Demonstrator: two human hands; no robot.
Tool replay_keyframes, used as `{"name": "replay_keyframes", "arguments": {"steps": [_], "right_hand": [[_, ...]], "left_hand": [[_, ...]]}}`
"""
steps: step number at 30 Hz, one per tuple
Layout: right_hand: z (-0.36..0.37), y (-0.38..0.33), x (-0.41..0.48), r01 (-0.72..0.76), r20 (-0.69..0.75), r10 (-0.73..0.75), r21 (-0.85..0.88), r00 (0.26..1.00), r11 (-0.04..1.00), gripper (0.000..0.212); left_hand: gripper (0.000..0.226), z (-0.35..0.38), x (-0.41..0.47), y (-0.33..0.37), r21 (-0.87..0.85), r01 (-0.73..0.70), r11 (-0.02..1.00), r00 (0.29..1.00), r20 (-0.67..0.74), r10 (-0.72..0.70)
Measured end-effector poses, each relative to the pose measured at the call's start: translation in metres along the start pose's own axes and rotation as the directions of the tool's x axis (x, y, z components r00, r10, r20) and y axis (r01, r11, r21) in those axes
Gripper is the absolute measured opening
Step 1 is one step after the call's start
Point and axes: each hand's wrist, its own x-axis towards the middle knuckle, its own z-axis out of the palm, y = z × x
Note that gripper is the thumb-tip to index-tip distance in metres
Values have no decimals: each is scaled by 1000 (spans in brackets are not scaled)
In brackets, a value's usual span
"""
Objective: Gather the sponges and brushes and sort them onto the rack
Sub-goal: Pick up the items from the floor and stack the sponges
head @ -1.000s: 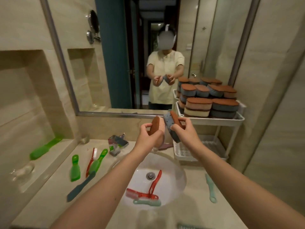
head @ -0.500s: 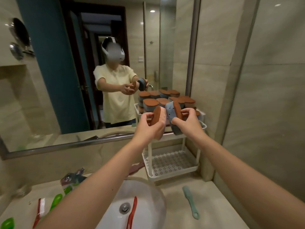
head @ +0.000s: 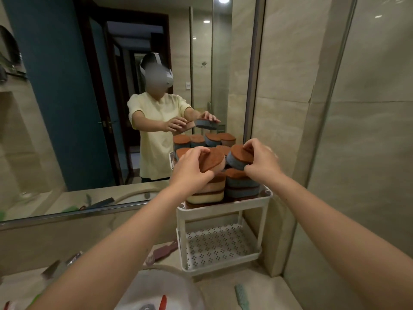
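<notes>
The left hand [head: 190,170] grips a pink sponge [head: 213,162] with a brown scouring face, its fingers [head: 197,153] curled over the far edge and the thumb at the near edge. Just to its right, the right hand [head: 261,162] pinches a blue sponge [head: 239,156] the same way. Both sponges are tilted, just above the stacked sponges [head: 205,191] on the top shelf of the white rack [head: 223,205], far right on the surface [head: 223,285]. A teal brush [head: 240,291] lies on the surface, nearer than the rack.

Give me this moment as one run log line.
step: stacking sponges | left hand: grips pink sponge above left stack | right hand: grips blue sponge above right stack | rack: top tier holds stacks
</notes>
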Motion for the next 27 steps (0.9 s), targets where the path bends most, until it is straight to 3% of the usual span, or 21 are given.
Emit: {"name": "replay_keyframes", "arguments": {"steps": [4, 10, 18, 27], "right_hand": [[12, 17, 9, 29, 74, -26, -50, 997, 998, 53], [28, 23, 18, 74, 112, -62, -108, 992, 991, 49], [38, 24, 11, 138, -45, -156, -273, 987, 952, 43], [41, 15, -1, 149, 4, -151, -168, 989, 974, 51]], "left_hand": [[53, 14, 8, -7, 151, -36, 988, 999, 17, 34], [51, 26, 12, -16, 245, -40, 969, 999, 5, 40], [48, 30, 11, -16, 324, -94, 942, 996, 30, 89], [48, 24, -2, -9, 323, -116, 939, 992, -8, 126]]}}
